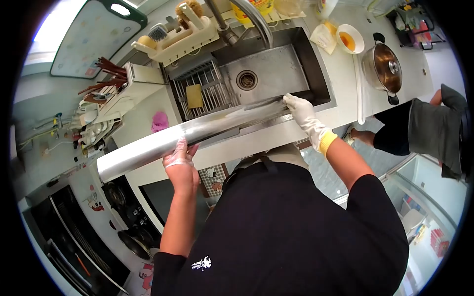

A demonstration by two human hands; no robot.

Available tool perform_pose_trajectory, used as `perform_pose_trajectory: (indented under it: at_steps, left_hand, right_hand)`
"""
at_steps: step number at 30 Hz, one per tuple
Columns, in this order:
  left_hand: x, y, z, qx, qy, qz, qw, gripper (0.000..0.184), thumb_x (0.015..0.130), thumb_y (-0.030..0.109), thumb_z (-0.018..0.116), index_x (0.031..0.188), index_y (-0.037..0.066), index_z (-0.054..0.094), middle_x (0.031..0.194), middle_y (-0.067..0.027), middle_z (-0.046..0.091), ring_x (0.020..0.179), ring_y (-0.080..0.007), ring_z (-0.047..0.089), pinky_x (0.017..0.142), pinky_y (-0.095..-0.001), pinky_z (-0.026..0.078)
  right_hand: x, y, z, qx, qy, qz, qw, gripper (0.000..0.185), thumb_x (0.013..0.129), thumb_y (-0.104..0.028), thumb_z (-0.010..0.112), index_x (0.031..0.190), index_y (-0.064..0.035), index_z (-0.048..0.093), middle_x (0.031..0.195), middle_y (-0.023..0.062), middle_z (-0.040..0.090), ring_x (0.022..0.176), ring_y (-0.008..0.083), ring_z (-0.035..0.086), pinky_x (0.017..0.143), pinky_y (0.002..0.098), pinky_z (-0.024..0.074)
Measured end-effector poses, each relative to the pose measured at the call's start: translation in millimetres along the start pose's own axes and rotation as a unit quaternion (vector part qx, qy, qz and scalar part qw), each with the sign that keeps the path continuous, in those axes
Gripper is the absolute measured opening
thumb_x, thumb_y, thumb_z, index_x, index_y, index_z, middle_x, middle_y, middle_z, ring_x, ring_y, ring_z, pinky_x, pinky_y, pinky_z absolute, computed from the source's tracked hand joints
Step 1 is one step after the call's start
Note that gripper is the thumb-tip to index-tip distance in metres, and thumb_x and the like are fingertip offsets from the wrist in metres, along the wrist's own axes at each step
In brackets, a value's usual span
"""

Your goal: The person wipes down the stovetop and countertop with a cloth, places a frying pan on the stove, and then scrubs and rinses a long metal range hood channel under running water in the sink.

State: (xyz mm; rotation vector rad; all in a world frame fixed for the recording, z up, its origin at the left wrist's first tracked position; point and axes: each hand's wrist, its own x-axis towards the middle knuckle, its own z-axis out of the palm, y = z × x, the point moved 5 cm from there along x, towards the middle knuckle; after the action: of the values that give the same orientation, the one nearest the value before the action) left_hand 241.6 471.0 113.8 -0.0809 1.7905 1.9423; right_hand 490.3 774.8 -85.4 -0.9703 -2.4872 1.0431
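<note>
A long, shiny metal panel [192, 132] spans the front of the sink, slanting from lower left to upper right. My left hand [180, 160], in what looks like a thin clear glove, is closed on its lower edge near the middle. My right hand [301, 109] wears a white glove with a yellow cuff and grips the panel's right end. Behind the panel lies the steel sink [276, 69], with a drain in its floor. A wire drying rack [213, 81] sits in the sink's left side, with a yellow sponge [194, 96] on it.
A faucet [256, 22] arches over the sink. Left stand a chopstick holder [131, 81] and a brush caddy [180, 42]. A white bowl [356, 33] and lidded pot [382, 69] stand right. Pink cloth [159, 121] lies left. Another person [434, 133] is at far right.
</note>
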Motion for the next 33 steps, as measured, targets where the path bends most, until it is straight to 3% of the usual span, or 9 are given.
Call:
perform_pose_trajectory:
  at_steps: [6, 9, 11, 13, 14, 15, 18, 24, 33]
  left_hand:
    - [-7.2, 2.5, 2.1, 0.002, 0.006, -0.011, 1.000, 0.020, 0.099, 0.005, 0.065, 0.118, 0.003, 0.060, 0.112, -0.0088, 0.067, 0.098, -0.0217, 0.067, 0.087, -0.0440, 0.061]
    - [-9.1, -0.1, -1.7, 0.005, -0.003, -0.015, 1.000, 0.021, 0.099, 0.005, 0.065, 0.119, 0.003, 0.059, 0.114, -0.0094, 0.065, 0.097, -0.0221, 0.067, 0.088, -0.0445, 0.062]
    - [-5.0, -6.5, -12.6, -0.001, 0.010, -0.015, 1.000, 0.023, 0.099, 0.005, 0.065, 0.121, 0.004, 0.057, 0.119, -0.0101, 0.063, 0.100, -0.0233, 0.067, 0.089, -0.0450, 0.061]
    - [-5.9, -8.5, -15.2, 0.002, 0.009, -0.016, 1.000, 0.024, 0.099, 0.006, 0.065, 0.122, 0.004, 0.057, 0.120, -0.0103, 0.063, 0.102, -0.0240, 0.066, 0.089, -0.0452, 0.061]
    - [-7.8, -9.1, -17.4, 0.008, 0.008, -0.021, 1.000, 0.025, 0.099, 0.006, 0.065, 0.123, 0.004, 0.056, 0.120, -0.0106, 0.063, 0.105, -0.0246, 0.066, 0.090, -0.0455, 0.061]
    - [-10.7, -7.9, -18.4, 0.012, 0.008, -0.025, 1.000, 0.025, 0.099, 0.006, 0.065, 0.123, 0.004, 0.056, 0.120, -0.0106, 0.063, 0.105, -0.0246, 0.066, 0.090, -0.0455, 0.061]
    - [-11.0, -4.1, -8.6, 0.016, -0.014, -0.013, 1.000, 0.026, 0.100, 0.007, 0.064, 0.123, 0.003, 0.055, 0.121, -0.0116, 0.063, 0.108, -0.0254, 0.066, 0.090, -0.0453, 0.061]
    - [-17.1, -4.7, -12.0, 0.031, 0.037, -0.028, 0.998, 0.026, 0.102, 0.011, 0.063, 0.126, 0.005, 0.056, 0.120, -0.0092, 0.063, 0.106, -0.0239, 0.065, 0.089, -0.0428, 0.058]
    - [-14.0, -14.4, -24.3, 0.022, 0.067, -0.045, 0.996, 0.028, 0.102, 0.012, 0.062, 0.128, 0.005, 0.055, 0.119, -0.0099, 0.064, 0.105, -0.0238, 0.066, 0.087, -0.0404, 0.060]
  right_hand:
    - [12.7, -224.0, -12.6, 0.147, 0.062, -0.269, 0.950, 0.014, 0.091, -0.009, 0.063, 0.103, -0.0120, 0.071, 0.108, 0.0113, 0.075, 0.093, 0.0269, 0.074, 0.082, 0.0346, 0.0606]
    - [4.1, -196.4, -9.1, 0.123, 0.111, -0.271, 0.948, 0.013, 0.090, -0.010, 0.065, 0.102, -0.0108, 0.071, 0.107, 0.0122, 0.075, 0.092, 0.0285, 0.073, 0.082, 0.0362, 0.0608]
    - [0.1, -104.5, 7.3, 0.014, 0.112, -0.223, 0.968, 0.020, 0.091, -0.018, 0.066, 0.108, -0.0110, 0.073, 0.108, 0.0123, 0.075, 0.094, 0.0301, 0.073, 0.085, 0.0370, 0.0600]
    - [7.0, -7.6, 6.0, 0.160, -0.046, 0.201, 0.965, 0.027, 0.094, -0.026, 0.057, 0.105, -0.0081, 0.075, 0.109, 0.0144, 0.074, 0.094, 0.0333, 0.072, 0.082, 0.0421, 0.0575]
    - [21.9, 43.1, 17.4, -0.136, -0.116, 0.090, 0.980, 0.028, 0.097, -0.024, 0.054, 0.102, -0.0063, 0.076, 0.105, 0.0167, 0.075, 0.093, 0.0355, 0.072, 0.079, 0.0441, 0.0566]
    - [23.5, 65.9, 6.0, -0.038, -0.118, 0.251, 0.960, 0.027, 0.095, -0.022, 0.056, 0.095, -0.0052, 0.077, 0.097, 0.0191, 0.074, 0.090, 0.0370, 0.072, 0.079, 0.0456, 0.0568]
    - [48.2, 48.9, 15.7, -0.237, -0.179, 0.174, 0.939, 0.018, 0.086, -0.017, 0.064, 0.088, -0.0051, 0.078, 0.089, 0.0204, 0.074, 0.085, 0.0383, 0.072, 0.080, 0.0455, 0.0576]
    - [24.4, -128.7, -1.5, -0.067, -0.155, 0.025, 0.985, 0.017, 0.091, -0.009, 0.059, 0.098, -0.0085, 0.074, 0.101, 0.0151, 0.071, 0.101, 0.0335, 0.070, 0.089, 0.0413, 0.0573]
    - [62.5, 172.6, 22.7, -0.302, -0.343, 0.296, 0.839, 0.019, 0.085, -0.009, 0.072, 0.102, -0.0016, 0.078, 0.107, 0.0223, 0.074, 0.103, 0.0399, 0.072, 0.085, 0.0449, 0.0597]
